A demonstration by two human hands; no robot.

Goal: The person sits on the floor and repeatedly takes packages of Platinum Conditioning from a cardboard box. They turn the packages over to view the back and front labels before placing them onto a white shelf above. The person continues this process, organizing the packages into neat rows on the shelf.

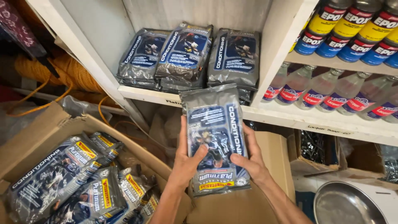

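Observation:
A silver foil pouch (215, 137) with a dark blue label is held upright in front of a white shelf (157, 96). My left hand (184, 159) grips its left edge, thumb across the front. My right hand (251, 159) grips its right edge, thumb also on the front. On the shelf above stand stacks of the same silver pouches (188, 56), side by side. An open cardboard box (49, 124) at the lower left holds several more of these pouches (78, 178).
To the right, clear glass bottles (327, 89) lie in a row on a lower shelf, with yellow and blue cans (352, 29) above. A round metal pan (348, 205) sits at lower right. Orange rope (62, 72) is coiled at the left. Another cardboard box (273, 166) stands beneath my hands.

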